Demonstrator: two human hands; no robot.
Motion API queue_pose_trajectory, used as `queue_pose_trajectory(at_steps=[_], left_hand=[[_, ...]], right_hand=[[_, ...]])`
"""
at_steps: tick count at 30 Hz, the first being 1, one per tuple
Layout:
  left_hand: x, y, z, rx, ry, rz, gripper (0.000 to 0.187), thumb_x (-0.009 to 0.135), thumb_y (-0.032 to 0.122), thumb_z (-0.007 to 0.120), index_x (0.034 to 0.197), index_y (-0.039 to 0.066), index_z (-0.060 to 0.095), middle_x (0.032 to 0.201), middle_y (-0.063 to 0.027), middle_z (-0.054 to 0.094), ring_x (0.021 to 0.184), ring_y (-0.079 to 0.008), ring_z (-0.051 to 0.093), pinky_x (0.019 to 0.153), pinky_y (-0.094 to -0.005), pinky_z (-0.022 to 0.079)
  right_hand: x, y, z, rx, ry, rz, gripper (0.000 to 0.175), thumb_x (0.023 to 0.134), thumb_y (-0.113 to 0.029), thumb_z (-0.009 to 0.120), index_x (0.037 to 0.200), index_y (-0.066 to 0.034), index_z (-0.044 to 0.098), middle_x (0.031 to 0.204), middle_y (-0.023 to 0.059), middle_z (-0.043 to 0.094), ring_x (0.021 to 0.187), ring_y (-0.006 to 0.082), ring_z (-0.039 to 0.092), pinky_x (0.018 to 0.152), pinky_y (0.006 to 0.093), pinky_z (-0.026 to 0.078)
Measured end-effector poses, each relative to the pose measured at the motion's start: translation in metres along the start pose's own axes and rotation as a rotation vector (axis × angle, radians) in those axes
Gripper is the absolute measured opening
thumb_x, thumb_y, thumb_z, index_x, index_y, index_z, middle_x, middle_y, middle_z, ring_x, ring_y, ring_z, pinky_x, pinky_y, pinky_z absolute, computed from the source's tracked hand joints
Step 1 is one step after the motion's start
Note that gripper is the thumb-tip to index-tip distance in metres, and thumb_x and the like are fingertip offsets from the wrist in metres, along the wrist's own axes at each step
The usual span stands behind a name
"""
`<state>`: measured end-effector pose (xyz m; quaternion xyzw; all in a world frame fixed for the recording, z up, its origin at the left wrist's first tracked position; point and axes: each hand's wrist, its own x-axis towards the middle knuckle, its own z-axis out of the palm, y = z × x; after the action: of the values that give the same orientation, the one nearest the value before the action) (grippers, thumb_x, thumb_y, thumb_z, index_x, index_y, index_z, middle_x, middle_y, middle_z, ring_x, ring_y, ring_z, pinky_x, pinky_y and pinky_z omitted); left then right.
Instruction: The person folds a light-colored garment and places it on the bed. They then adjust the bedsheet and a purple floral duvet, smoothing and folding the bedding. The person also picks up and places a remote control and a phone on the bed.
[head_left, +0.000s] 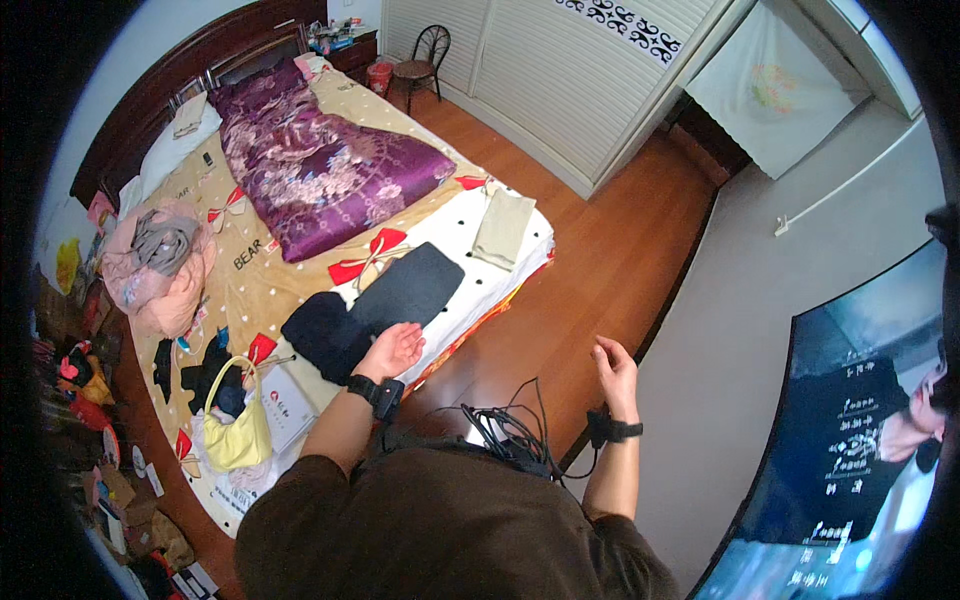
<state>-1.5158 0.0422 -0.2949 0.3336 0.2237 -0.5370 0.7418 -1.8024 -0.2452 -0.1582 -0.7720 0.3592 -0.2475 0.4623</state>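
Observation:
My left hand hovers palm-up over the near edge of the bed, fingers loosely curled with nothing in them. It overlaps the corner of a dark folded garment in view; whether it touches the cloth I cannot tell. Beside that garment lies another black folded cloth. My right hand hangs in the air to the right, above the wooden floor and near the grey wall, holding nothing, its fingers slightly bent. Each wrist wears a black strapped device. A beige folded cloth rests at the bed's far corner.
A purple floral quilt, a pink and grey cloth bundle, a yellow handbag and a white box lie on the bed. Black cables bunch at my waist. A television is at right, a chair beyond the bed.

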Motion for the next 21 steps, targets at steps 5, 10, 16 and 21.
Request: queue_pose_trajectory(at_steps=[5,10,16,21], left_hand=[[0.055,0.000,0.105,0.188,-0.097,-0.015,0.025,0.089,0.022,0.055,0.106,0.003,0.058,0.102,-0.0079,0.059,0.095,-0.0227,0.055,0.081,-0.0318,0.046],[0.137,0.001,0.168,0.192,-0.114,-0.076,0.022,0.089,0.022,0.055,0.101,0.005,0.058,0.098,-0.0065,0.059,0.092,-0.0217,0.056,0.079,-0.0301,0.046],[0.273,0.025,0.259,0.141,-0.138,-0.089,0.018,0.090,0.023,0.052,0.097,0.007,0.058,0.093,-0.0032,0.059,0.089,-0.0191,0.055,0.075,-0.0286,0.046],[0.366,0.021,0.379,0.195,-0.199,-0.134,0.018,0.089,0.023,0.053,0.096,0.008,0.059,0.090,-0.0027,0.059,0.084,-0.0193,0.056,0.075,-0.0288,0.046]], right_hand=[[0.030,0.035,-0.042,0.120,0.055,0.075,0.025,0.090,-0.015,0.057,0.108,0.0020,0.061,0.093,0.0043,0.063,0.086,0.0111,0.058,0.078,0.0249,0.047],[0.082,0.078,-0.084,0.092,0.129,0.101,0.023,0.091,-0.015,0.057,0.106,0.0013,0.062,0.094,0.0041,0.064,0.086,0.0120,0.058,0.079,0.0263,0.047],[0.194,0.105,-0.137,0.084,0.280,0.150,0.024,0.092,-0.017,0.056,0.107,0.0013,0.061,0.083,0.0051,0.064,0.078,0.0110,0.060,0.072,0.0254,0.047],[0.301,0.099,-0.187,0.058,0.314,0.070,0.025,0.093,-0.017,0.055,0.108,0.0014,0.060,0.083,0.0042,0.063,0.080,0.0111,0.057,0.075,0.0262,0.046]])
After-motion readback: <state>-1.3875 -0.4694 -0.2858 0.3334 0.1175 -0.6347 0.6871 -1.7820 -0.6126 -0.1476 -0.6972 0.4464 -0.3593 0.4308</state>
